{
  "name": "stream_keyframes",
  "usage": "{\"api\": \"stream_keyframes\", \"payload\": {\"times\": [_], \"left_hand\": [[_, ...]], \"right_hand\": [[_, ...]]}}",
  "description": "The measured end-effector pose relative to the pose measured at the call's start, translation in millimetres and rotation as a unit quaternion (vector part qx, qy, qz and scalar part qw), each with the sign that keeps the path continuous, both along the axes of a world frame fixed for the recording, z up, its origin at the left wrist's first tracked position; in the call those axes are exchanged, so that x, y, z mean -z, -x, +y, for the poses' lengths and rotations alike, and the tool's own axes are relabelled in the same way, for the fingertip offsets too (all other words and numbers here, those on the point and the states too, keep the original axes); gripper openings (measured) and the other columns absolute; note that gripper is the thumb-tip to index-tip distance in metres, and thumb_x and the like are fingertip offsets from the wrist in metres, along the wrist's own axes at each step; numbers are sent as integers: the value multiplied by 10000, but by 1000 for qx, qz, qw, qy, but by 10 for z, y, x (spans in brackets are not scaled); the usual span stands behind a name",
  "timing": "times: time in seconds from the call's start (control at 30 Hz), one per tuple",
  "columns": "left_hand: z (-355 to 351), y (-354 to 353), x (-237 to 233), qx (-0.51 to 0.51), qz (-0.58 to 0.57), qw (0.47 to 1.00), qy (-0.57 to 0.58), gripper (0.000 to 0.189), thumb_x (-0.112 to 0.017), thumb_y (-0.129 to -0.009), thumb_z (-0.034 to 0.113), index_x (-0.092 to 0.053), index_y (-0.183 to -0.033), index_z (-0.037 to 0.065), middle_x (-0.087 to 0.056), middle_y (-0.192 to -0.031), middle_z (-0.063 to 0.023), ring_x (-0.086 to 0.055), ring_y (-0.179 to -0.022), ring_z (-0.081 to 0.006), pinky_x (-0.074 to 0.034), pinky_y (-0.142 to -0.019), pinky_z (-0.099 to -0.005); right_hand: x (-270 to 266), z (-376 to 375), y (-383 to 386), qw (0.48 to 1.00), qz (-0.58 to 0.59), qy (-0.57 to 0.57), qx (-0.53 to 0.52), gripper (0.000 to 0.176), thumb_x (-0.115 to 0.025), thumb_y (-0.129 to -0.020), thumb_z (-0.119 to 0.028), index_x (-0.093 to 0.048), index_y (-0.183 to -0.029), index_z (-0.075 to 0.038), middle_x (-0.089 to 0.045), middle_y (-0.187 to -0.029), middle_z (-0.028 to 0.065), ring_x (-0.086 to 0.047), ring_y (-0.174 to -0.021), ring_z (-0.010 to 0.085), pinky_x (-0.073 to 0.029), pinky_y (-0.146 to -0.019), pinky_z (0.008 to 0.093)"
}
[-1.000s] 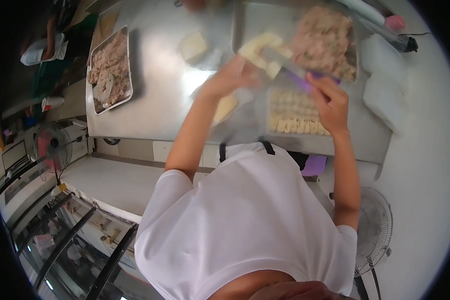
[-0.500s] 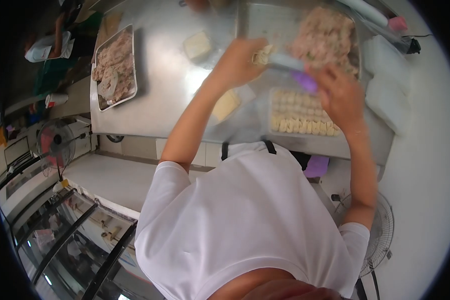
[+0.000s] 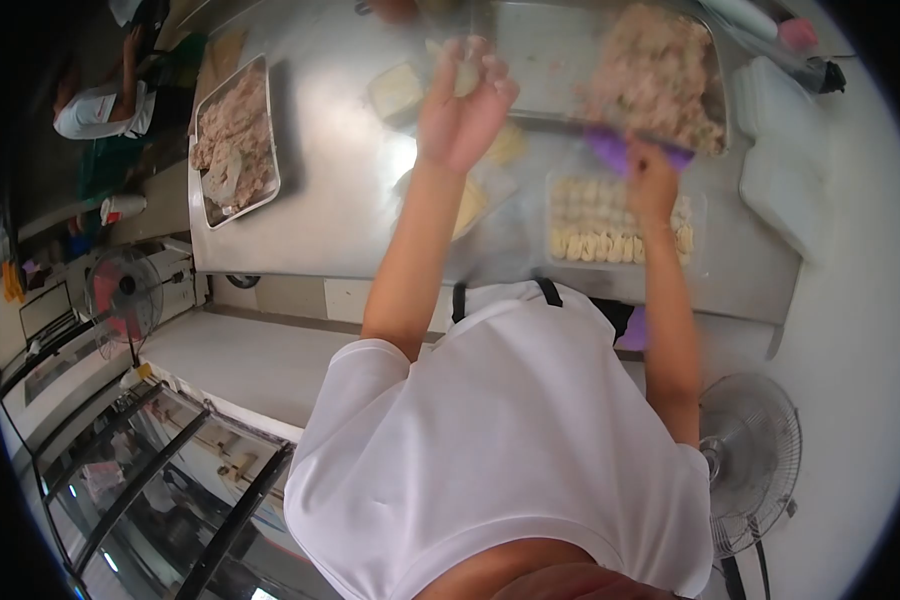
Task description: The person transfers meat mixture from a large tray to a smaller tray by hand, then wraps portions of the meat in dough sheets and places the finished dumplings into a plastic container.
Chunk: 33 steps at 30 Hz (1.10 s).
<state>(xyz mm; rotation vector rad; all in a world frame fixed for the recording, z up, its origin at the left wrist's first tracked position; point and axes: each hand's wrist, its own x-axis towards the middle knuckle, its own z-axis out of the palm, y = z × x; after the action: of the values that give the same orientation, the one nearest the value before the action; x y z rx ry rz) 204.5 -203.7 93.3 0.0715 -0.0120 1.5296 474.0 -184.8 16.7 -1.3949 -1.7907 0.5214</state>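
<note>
My left hand [image 3: 465, 115] is raised over the steel table, palm up with fingers curled. A pale yellow dumpling wrapper [image 3: 465, 78] seems to rest in its fingers, partly hidden and blurred. My right hand [image 3: 654, 180] is closed around a purple-handled spatula [image 3: 608, 150], beside the tray of minced filling [image 3: 660, 75]. The spatula's blade is smeared by motion. Just below, a clear plastic box [image 3: 698, 258] holds rows of folded dumplings [image 3: 610, 247]. Stacks of square wrappers [image 3: 397, 92] lie left of my left hand and near its wrist.
A second metal tray [image 3: 273, 185] of minced filling stands at the table's left. White foam boxes [image 3: 778, 160] lie along the right edge. Fans [image 3: 755, 460] stand at lower right and far left. Another person [image 3: 100, 112] is at upper left.
My left hand has moved up and left and turned palm up; the folded dumpling is no longer seen in it. My right hand has drawn the spatula back to the right, nearer the filling.
</note>
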Motion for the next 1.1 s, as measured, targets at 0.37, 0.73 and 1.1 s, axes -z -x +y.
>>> {"api": "stream_keyframes", "payload": {"times": [0.37,0.73,1.1], "left_hand": [[139,-676,392,27,174,978,114,621,-470,-833,635,-347,-510,120,-518,-692,-20,-475,-735,-183,-390,-683,-312],[-379,-2375,1596,156,762,621,-97,267,-637,-831,168,-629,-1004,-35,-605,-696,-36,-557,-654,-122,-447,-609,-248],[-391,-2765,1360,18,856,486,-175,474,-666,-792,235,-515,-1154,-30,-628,-961,-204,-632,-799,-354,-506,-723,-396]], "right_hand": [[-391,-1086,-1085,959,151,104,217,280,-574,-881,-20,-615,-1158,-5,-667,-1034,61,-601,-865,89,-466,-766,211],[-280,-1884,-1671,899,218,63,374,292,-598,-875,-16,-594,-1162,35,-624,-1150,138,-599,-1029,162,-459,-900,267],[-105,-2271,-1633,887,237,71,390,286,-605,-871,-13,-591,-1150,48,-619,-1151,145,-599,-1045,177,-469,-898,274]]}}
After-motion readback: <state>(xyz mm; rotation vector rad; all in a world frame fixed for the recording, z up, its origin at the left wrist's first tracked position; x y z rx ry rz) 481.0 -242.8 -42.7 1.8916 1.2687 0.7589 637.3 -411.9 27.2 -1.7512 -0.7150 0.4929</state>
